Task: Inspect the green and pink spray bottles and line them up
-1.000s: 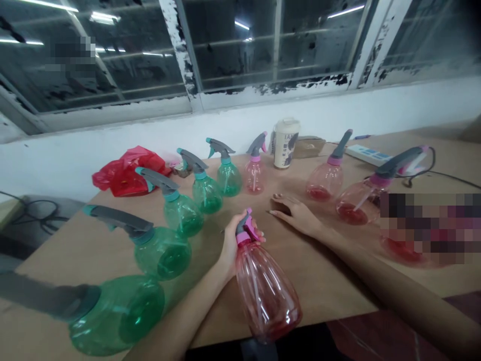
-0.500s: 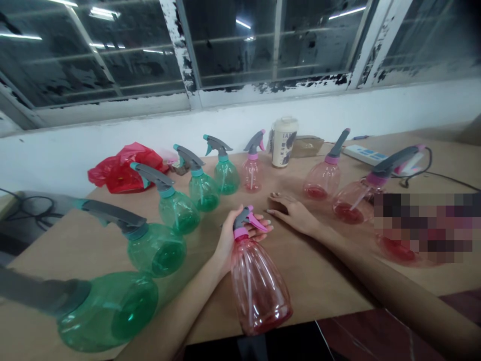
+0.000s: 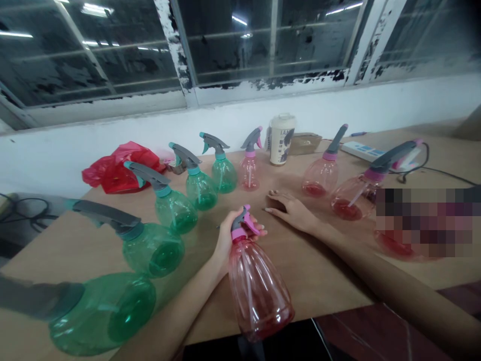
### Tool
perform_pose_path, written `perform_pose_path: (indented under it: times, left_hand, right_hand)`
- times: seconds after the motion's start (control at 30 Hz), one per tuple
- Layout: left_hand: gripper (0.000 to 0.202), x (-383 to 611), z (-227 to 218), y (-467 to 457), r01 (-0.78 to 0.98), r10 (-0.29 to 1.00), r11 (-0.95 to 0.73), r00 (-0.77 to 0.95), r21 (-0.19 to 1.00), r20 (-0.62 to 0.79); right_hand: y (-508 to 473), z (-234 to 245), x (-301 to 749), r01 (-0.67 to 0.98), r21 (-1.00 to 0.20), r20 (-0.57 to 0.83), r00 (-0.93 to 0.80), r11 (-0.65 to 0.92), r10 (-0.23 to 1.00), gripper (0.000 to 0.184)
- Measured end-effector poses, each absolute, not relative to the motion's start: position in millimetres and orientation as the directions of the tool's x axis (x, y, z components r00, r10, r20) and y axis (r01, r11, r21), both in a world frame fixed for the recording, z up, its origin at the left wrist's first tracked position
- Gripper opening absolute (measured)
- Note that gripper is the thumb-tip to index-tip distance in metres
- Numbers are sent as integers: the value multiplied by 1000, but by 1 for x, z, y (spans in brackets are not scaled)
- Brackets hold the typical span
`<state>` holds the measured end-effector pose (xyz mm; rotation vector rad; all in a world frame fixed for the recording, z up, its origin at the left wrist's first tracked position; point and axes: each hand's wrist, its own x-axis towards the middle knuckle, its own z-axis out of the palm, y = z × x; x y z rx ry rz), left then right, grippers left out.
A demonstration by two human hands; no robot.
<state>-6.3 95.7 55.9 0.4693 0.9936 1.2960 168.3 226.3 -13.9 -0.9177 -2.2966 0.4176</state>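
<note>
My left hand (image 3: 227,233) is wrapped round the grey and pink sprayer head of a clear pink spray bottle (image 3: 259,291). The bottle tilts, its base toward me over the table's front edge and its pink trigger pointing right. My right hand (image 3: 291,209) lies palm down on the table, fingers stretched out and holding nothing. Beyond it stand a small pink spray bottle (image 3: 249,175) and, to its right, another pink one (image 3: 318,178). On the left, several green spray bottles curve in a row, the nearest green bottle (image 3: 108,313) close to my left forearm.
A red plastic bag (image 3: 122,168) lies at the back left. At the back, a printed cup (image 3: 282,140) stands by a brown box (image 3: 305,145). A white power strip (image 3: 363,150) with a black cable is at the right, behind a pink spray bottle (image 3: 347,205). Part of the right side is pixelated.
The view has shifted slightly, so the bottles appear a little farther left. My left hand keeps its hold on the pink spray bottle; my right hand stays resting on the table.
</note>
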Motion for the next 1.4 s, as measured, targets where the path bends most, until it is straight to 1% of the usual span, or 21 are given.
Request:
perform_pose_path:
  times: [0.17,0.3,0.4,0.5,0.6,0.67,0.7,0.73,0.77,0.8,0.83,0.87,0.9,0.97,1.0,1.1,1.17,1.23,1.3,1.33,1.4]
  left_hand:
    - [29,-8,58,95,-583,957,201,-54,787,-284]
    - [39,-10,53,100,-600,949,251,-2,759,-315]
    - [42,-11,51,102,-604,945,262,2,752,-328]
    - [43,-11,54,100,-595,947,244,-24,766,-320]
    - [43,-11,61,99,-575,950,197,-88,794,-299]
    - [38,-12,64,99,-560,956,109,-166,821,-240]
    - [35,-12,65,98,-542,958,44,-215,839,-190]
    - [34,-12,65,98,-509,956,-31,-267,860,-124]
    - [34,-11,65,97,-457,948,-104,-313,883,-51]
    - [35,-11,65,95,-395,938,-165,-345,904,20]
    - [37,-10,65,93,-332,930,-210,-359,920,83]
    - [38,-9,65,91,-276,923,-244,-359,930,135]
    - [39,-9,65,89,-234,920,-270,-349,934,178]
    - [40,-8,65,86,-191,915,-316,-322,929,245]
    - [40,-7,64,85,-179,913,-333,-305,926,270]
    - [42,-8,57,87,-121,913,-358,-253,926,320]
    - [46,-7,49,88,-66,921,-357,-187,932,340]
    - [58,-5,41,88,-8,936,-337,-115,941,334]
    - [69,-1,35,86,81,951,-296,-64,952,302]
    - [71,0,33,85,146,954,-284,-52,948,294]
    - [67,3,31,82,285,946,-301,-29,910,322]
  right_hand:
    - [226,-13,168,518,-483,424,-567,706,706,53]
    - [225,-13,169,526,-482,419,-564,701,712,53]
    - [223,-9,168,507,-512,415,-561,694,716,49]
    - [216,2,166,478,-597,395,-524,644,755,43]
    - [198,25,168,446,-723,330,-448,528,831,39]
    - [176,47,172,406,-806,247,-431,431,868,44]
    - [163,59,175,386,-839,200,-439,384,876,49]
    - [148,70,178,372,-848,147,-521,378,841,54]
    - [132,80,181,386,-825,125,-586,412,800,54]
    - [116,89,183,426,-775,95,-653,468,751,53]
    - [101,94,185,480,-703,67,-689,525,721,56]
    - [88,98,186,535,-622,69,-690,572,721,69]
    - [78,98,187,573,-549,83,-687,609,722,87]
    - [65,95,186,600,-471,138,-674,647,726,99]
    - [63,93,185,595,-464,157,-674,656,722,98]
    - [69,85,185,581,-523,154,-656,624,739,86]
    - [82,78,189,592,-591,145,-591,549,793,84]
    - [102,65,193,574,-674,176,-485,464,856,86]
    - [125,49,196,497,-765,248,-359,410,900,94]
    - [137,41,197,438,-807,271,-320,395,908,95]
    - [158,28,197,417,-839,277,-227,350,934,96]
